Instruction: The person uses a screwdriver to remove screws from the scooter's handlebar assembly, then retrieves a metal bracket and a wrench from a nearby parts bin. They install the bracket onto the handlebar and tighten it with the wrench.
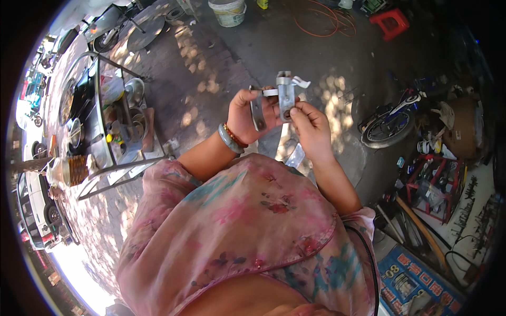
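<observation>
In front of my chest, my left hand (pixel 244 118) holds a dark flat metal plate (pixel 257 112) with holes, its thumb at the upper end. My right hand (pixel 313 128) pinches the lower end of a grey metal bracket (pixel 286 96) that stands nearly upright. A pale band wraps the bracket near its top, and a loose white strip (pixel 301 82) sticks out to the right. Between plate and bracket runs a short white piece (pixel 270 93); whether it joins them I cannot tell. The left fingers reach behind the bracket and are partly hidden.
At left stands a metal-framed cart (pixel 99 150) with pans and tools. A bucket (pixel 228 14), an orange hose (pixel 336 27) and a red plastic stool (pixel 389 24) are far ahead. At right are a small bicycle (pixel 389 126), a red rack (pixel 435 189) and a wooden handle (pixel 423 233).
</observation>
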A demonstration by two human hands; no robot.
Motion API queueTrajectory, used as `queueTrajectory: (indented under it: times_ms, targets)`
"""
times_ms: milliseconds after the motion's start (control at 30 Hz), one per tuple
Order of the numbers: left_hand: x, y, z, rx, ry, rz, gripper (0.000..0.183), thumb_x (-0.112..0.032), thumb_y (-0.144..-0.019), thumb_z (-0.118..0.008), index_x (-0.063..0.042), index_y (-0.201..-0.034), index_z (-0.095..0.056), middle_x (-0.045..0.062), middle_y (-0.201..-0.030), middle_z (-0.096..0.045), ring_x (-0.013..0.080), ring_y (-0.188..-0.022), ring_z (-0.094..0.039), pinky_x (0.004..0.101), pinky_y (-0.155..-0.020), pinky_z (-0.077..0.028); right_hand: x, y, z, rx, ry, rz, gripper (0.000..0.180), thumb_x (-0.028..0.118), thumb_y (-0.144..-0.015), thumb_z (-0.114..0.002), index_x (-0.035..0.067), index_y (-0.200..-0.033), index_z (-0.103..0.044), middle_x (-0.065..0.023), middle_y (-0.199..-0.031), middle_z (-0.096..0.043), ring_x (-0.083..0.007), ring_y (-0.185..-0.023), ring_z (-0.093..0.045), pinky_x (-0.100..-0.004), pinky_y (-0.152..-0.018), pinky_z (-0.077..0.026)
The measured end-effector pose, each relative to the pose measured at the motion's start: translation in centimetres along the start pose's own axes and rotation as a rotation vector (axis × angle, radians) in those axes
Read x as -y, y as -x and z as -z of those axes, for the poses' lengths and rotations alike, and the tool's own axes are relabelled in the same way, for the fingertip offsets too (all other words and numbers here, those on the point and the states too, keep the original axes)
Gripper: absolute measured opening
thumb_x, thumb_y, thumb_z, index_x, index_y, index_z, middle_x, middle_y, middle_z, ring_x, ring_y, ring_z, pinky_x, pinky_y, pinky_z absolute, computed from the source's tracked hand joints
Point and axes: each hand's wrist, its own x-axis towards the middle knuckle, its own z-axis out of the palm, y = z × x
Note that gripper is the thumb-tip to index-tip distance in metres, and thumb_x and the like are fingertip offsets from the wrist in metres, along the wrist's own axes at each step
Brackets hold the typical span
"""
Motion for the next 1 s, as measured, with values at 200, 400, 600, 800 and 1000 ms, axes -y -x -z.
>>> queueTrajectory:
  times_ms: [200, 400, 600, 800, 1000]
  targets:
    - [-7.7, -17.3, 3.2, -0.117, -0.003, -0.011, 0.032, -0.033, -0.085, -0.056, -0.005, -0.1, -0.061, 0.01, -0.106, -0.06, 0.0234, -0.099, -0.057, 0.0394, -0.091, -0.045, 2.6, -15.3, 6.8, -0.161, 0.08, -0.1, 0.019, 0.015, -0.091, -0.052, 0.001, -0.086, -0.063, 0.0059, -0.064, -0.047, -0.0025, -0.061, -0.039, -0.0207, -0.054, -0.032]
    - [-10.6, -35.3, 2.4, -0.086, -0.02, 0.193, 0.055, -0.046, -0.094, -0.039, -0.003, -0.127, -0.047, 0.017, -0.127, -0.052, 0.0306, -0.112, -0.054, 0.0423, -0.095, -0.042, 6.0, -26.2, 15.5, -0.269, 0.157, -0.056, 0.019, 0.018, -0.091, -0.054, 0.001, -0.089, -0.062, 0.0053, -0.064, -0.048, -0.0031, -0.06, -0.039, -0.0218, -0.053, -0.032]
    - [-10.9, -51.2, 4.7, 0.001, 0.034, 0.312, 0.052, -0.042, -0.094, -0.038, -0.005, -0.13, -0.044, 0.019, -0.136, -0.044, 0.0318, -0.122, -0.048, 0.0422, -0.102, -0.037, 5.6, -37.6, 25.7, -0.303, 0.195, -0.049, 0.019, 0.016, -0.09, -0.054, 0.0, -0.086, -0.061, 0.001, -0.065, -0.054, -0.0057, -0.06, -0.046, -0.0229, -0.055, -0.037]
    - [-14.0, -67.1, 5.0, -0.114, -0.239, 0.236, 0.052, -0.003, -0.082, -0.056, -0.007, -0.132, -0.041, 0.015, -0.132, -0.048, 0.0278, -0.117, -0.053, 0.0398, -0.1, -0.041, 8.6, -52.2, 36.7, -0.209, 0.155, -0.099, 0.023, 0.019, -0.089, -0.055, -0.001, -0.092, -0.063, -0.0023, -0.065, -0.057, -0.0091, -0.059, -0.053, -0.027, -0.053, -0.042]
    - [-18.1, -79.6, 5.3, -0.309, -0.277, 0.143, 0.04, -0.01, -0.087, -0.06, -0.004, -0.124, -0.049, 0.013, -0.118, -0.058, 0.0256, -0.108, -0.057, 0.0396, -0.092, -0.047, 11.6, -64.8, 44.0, -0.102, 0.327, -0.038, 0.021, 0.02, -0.091, -0.055, 0.001, -0.093, -0.064, 0.0012, -0.066, -0.053, -0.0062, -0.062, -0.046, -0.024, -0.055, -0.037]
